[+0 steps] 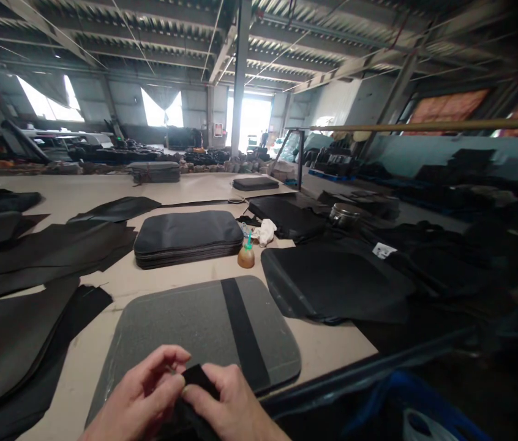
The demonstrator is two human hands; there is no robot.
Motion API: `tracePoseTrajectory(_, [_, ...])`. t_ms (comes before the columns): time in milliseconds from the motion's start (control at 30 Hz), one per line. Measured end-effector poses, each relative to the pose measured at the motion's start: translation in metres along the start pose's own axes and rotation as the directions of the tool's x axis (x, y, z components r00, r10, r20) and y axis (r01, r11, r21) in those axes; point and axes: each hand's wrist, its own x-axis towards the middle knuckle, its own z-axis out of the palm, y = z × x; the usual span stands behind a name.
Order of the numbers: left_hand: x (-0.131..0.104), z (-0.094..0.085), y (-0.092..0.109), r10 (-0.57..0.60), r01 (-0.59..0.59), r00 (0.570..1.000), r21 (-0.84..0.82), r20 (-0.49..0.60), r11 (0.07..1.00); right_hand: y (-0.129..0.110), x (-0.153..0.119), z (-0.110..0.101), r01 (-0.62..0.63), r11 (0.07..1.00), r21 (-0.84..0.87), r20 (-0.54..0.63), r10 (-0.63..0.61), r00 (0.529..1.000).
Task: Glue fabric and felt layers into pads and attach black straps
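- Nearest me, my right grip (234, 401) was closed on a black fabric strip (198, 376), pinching it between thumb and fingers close to its upper end; the rest ran down out of sight beneath my hands.
- My left grip (149, 386) met that same end, thumb tip against its edge and forefinger curled above. Something thin and pale seemed to sit between them, too small to make out, so I cannot tell whether those fingers were clamped on anything.
- I took the step in hand to be fine fingertip work on the strip's end, done in the air over the near edge of the grey panel (176, 324).
- As I judged it, the next move called for a steady right pinch to keep that end from folding, leaving the left fingers to do the finer work.
- Under and beyond my hands the panel lay flat on the tan surface (332, 346), a wide black band (243, 324) crossing its right part.
- Dark sheets (11, 349) overlapped to the left; a black sheet (332, 278) lay just beside the panel on the right.
- Farther on stood an amber squeeze bottle (246, 256) with a green nozzle, near a neat stack of dark panels (188, 229) and a crumpled white cloth (266, 231).
- Farthest along the surface sat a grey stack (155, 172).
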Motion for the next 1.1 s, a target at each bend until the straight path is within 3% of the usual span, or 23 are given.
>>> tracePoseTrajectory(133, [0.009, -0.014, -0.012, -0.056, 0.047, 0.995, 0.118, 0.080, 0.992, 0.001, 0.008, 0.013, -0.091, 0.992, -0.082, 0.014, 0.092, 0.996])
tracePoseTrajectory(233, [0.014, -0.033, -0.011, -0.057, 0.045, 0.995, 0.141, 0.083, 0.989, 0.002, 0.007, 0.016, -0.060, 0.998, -0.035, 0.054, 0.061, 0.997])
tracePoseTrajectory(467, [0.031, -0.103, -0.002, -0.023, 0.036, 0.998, 0.239, -0.056, 0.970, 0.029, -0.013, 0.025, -0.099, 0.990, -0.104, 0.015, 0.101, 0.995])
tracePoseTrajectory(600, [0.059, -0.133, -0.007, 0.114, -0.050, 0.986, 0.429, -0.124, 0.902, 0.038, -0.018, 0.037, -0.086, 0.992, -0.092, 0.069, 0.093, 0.993])
tracePoseTrajectory(700, [0.088, -0.141, -0.006, 0.260, -0.141, 0.959, 0.602, -0.115, 0.786, 0.033, -0.012, 0.045, -0.114, 0.993, -0.031, 0.125, 0.117, 0.985])
tracePoseTrajectory(833, [0.131, -0.147, -0.006, 0.400, -0.237, 0.916, 0.786, -0.014, 0.571, 0.026, 0.002, 0.049, -0.218, 0.971, 0.099, 0.192, 0.196, 0.962])
tracePoseTrajectory(967, [0.167, -0.149, -0.007, 0.447, -0.307, 0.889, 0.857, 0.102, 0.414, 0.023, 0.014, 0.045, -0.207, 0.975, 0.082, 0.161, 0.192, 0.968])
tracePoseTrajectory(1100, [0.190, -0.147, -0.008, 0.453, -0.350, 0.874, 0.872, 0.174, 0.341, 0.021, 0.021, 0.042, -0.208, 0.972, 0.112, 0.135, 0.193, 0.972])
